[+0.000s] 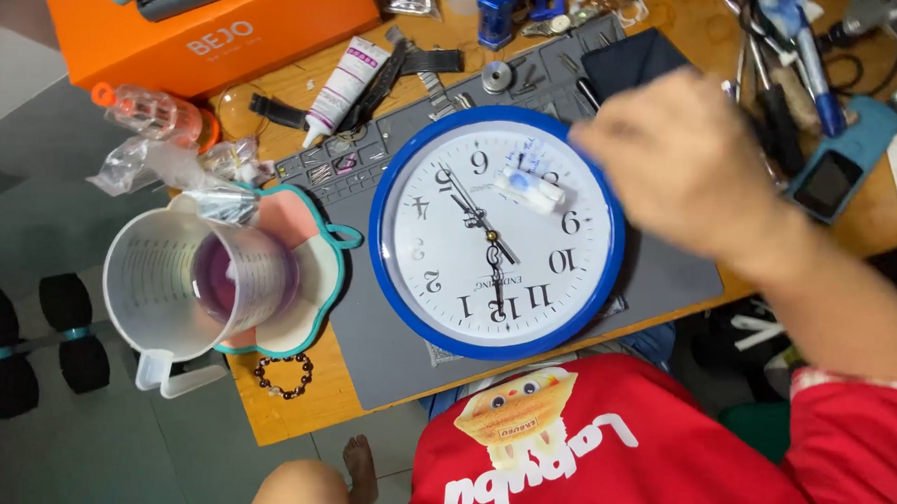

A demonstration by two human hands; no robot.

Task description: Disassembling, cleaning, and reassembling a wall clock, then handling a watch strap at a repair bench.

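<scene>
Inspector: Locate the clock (496, 234).

Clerk: Face up on the grey mat (385, 349), mid-bench (274, 415). A small white-and-blue tube (530, 188) lies on its dial.

Inspector: Right hand (675, 161)?

Clerk: Above the clock's far right rim, blurred, fingers curled. Whether it holds anything, I cannot tell. Left hand not seen.

Inspector: Surroundings?

Clerk: Measuring jug (194, 283) left of the clock, purple liquid inside. Orange box (218, 25) beyond the clock, to the left.
</scene>
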